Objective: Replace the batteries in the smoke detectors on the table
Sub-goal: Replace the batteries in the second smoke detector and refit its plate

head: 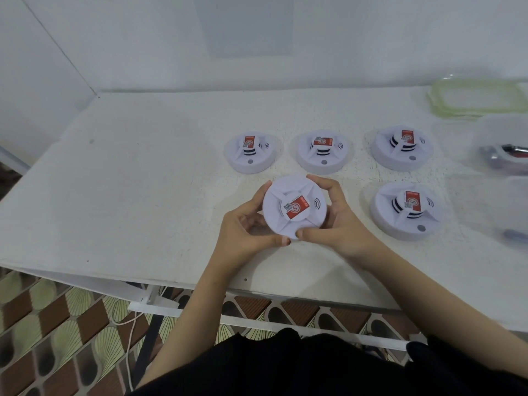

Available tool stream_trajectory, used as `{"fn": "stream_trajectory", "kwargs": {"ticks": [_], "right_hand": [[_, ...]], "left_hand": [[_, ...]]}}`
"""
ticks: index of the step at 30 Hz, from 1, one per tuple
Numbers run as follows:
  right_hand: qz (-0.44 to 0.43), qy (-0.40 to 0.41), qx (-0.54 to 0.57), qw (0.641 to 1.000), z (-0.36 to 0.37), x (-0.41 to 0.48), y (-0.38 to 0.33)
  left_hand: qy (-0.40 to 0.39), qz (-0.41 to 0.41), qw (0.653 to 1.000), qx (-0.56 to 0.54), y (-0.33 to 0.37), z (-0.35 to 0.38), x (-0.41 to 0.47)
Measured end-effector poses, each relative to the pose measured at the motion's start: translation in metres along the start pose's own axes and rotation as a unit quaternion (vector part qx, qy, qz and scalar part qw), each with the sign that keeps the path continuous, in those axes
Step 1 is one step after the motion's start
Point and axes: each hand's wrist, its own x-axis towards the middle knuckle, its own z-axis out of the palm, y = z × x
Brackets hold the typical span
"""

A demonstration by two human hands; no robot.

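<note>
A round white smoke detector (pixel 294 205) with a red label is lifted just above the white table (pixel 128 181), its face tilted toward me. My left hand (pixel 245 230) grips its left and lower rim, thumb at the bottom edge. My right hand (pixel 337 215) grips its right rim, fingers over the top and thumb at the bottom. Three more detectors stand in a row behind: the left detector (pixel 253 152), the middle detector (pixel 324 151) and the right detector (pixel 403 147). Another detector (pixel 405 210) sits to the right of my hands.
Clear plastic containers (pixel 503 150) holding small dark items stand at the right edge, with green-rimmed lids (pixel 480 98) stacked behind them. A white wall (pixel 171 38) backs the table. Below the front edge are a patterned floor (pixel 57 324) and a white cable (pixel 128 338).
</note>
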Motion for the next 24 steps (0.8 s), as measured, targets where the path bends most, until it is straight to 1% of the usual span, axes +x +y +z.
{"fn": "stream_trajectory", "kwargs": {"ticks": [5, 17, 24], "right_hand": [[-0.005, 0.006, -0.007, 1.000, 0.0015, -0.0005, 0.0014], [0.013, -0.019, -0.002, 1.000, -0.0019, -0.0025, -0.0049], [-0.006, 0.002, -0.019, 1.000, 0.0021, -0.0010, -0.0002]], "left_hand": [[-0.003, -0.001, 1.000, 0.000, 0.0002, -0.0004, -0.0003], [-0.006, -0.018, 1.000, -0.005, -0.0024, -0.0035, 0.0007], [0.002, -0.018, 1.000, -0.008, -0.0008, -0.0023, -0.0013]]}}
